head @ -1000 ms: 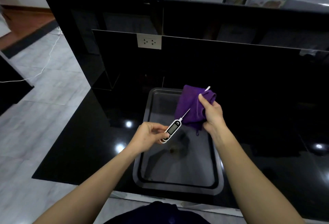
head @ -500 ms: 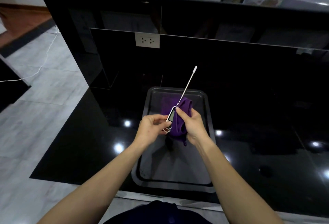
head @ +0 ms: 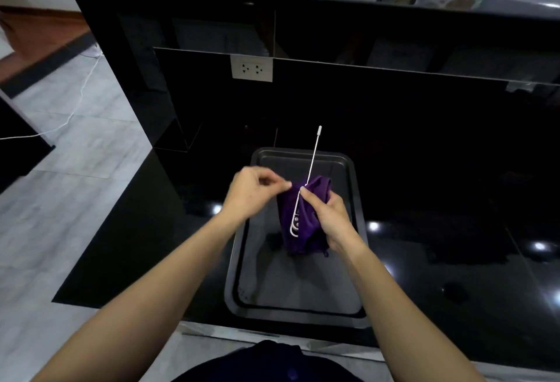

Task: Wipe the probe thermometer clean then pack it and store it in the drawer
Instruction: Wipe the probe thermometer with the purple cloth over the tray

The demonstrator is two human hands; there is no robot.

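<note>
The white probe thermometer [head: 313, 157] stands nearly upright over the dark baking tray [head: 235, 260], with its thin probe pointing up and away. Its body is wrapped in a purple cloth [head: 303, 239], and only one white edge of the body shows. My right hand [head: 333, 218] grips the cloth and the thermometer body inside it, thumb pressed near the base of the probe. To the left, my left hand [head: 251, 196] pinches the upper left edge of the cloth with its fingertips.
The tray sits on a glossy black counter [head: 454, 230] near its front edge. A black back wall carries a white power socket [head: 251, 67]. Grey floor tiles with a white cable [head: 75, 108] lie to the left.
My left hand has let go of the thermometer body and shifted up to the cloth's edge. The thermometer has passed to my right hand, with the cloth now folded around its body.
</note>
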